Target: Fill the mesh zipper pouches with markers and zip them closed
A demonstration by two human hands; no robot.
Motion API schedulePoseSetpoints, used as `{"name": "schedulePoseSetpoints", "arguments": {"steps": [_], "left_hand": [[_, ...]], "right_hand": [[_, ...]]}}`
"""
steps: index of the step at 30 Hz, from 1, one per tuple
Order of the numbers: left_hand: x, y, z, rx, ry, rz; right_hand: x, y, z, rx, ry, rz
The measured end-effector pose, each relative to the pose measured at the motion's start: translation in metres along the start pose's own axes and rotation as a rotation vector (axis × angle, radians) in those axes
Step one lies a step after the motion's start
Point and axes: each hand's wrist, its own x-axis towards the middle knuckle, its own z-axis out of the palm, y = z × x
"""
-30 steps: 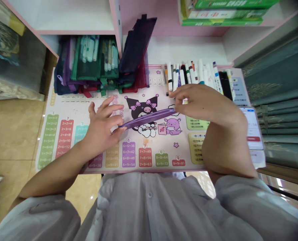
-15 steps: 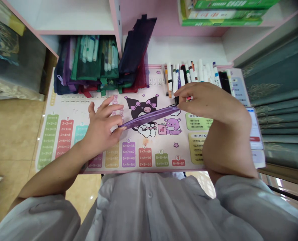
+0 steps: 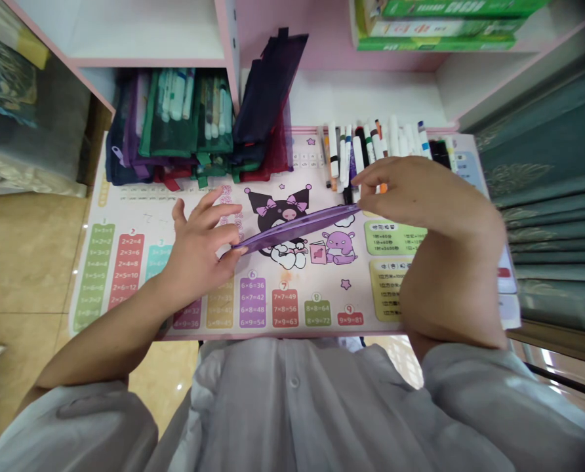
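Observation:
A purple mesh pencil pouch [image 3: 297, 228] is held edge-up over a pink desk mat [image 3: 125, 262] printed with multiplication tables. My left hand [image 3: 201, 242] pinches the pouch's left end between thumb and fingers, the other fingers spread. My right hand [image 3: 410, 193] is closed at the pouch's right end, fingers pinched at its top edge, where the zipper pull would be. Just beyond the right hand lies a row of several markers [image 3: 371, 147].
A stack of mesh pouches [image 3: 184, 124] filled with pens stands at the back left under a pink shelf. Dark pouches [image 3: 270, 92] lean beside it. Green books [image 3: 435, 26] sit on the upper right shelf. A phone [image 3: 506, 278] lies at the mat's right edge.
My right hand has slid to the right along the pouch's top edge, and the pouch's right end has followed it. The left hand has stayed in place.

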Motion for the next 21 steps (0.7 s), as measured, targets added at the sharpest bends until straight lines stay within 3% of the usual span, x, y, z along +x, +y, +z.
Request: {"name": "schedulePoseSetpoints", "arguments": {"steps": [6,12,21], "left_hand": [[0.000,0.001,-0.001,0.000,-0.007,-0.007],[0.000,0.001,-0.001,0.001,-0.012,-0.009],[0.000,0.001,-0.001,-0.018,-0.013,-0.023]], "right_hand": [[-0.001,-0.012,-0.006,-0.131,-0.028,0.134],[-0.002,-0.016,-0.010,-0.191,-0.062,0.172],[0.000,0.009,-0.001,-0.028,0.087,0.064]]}}
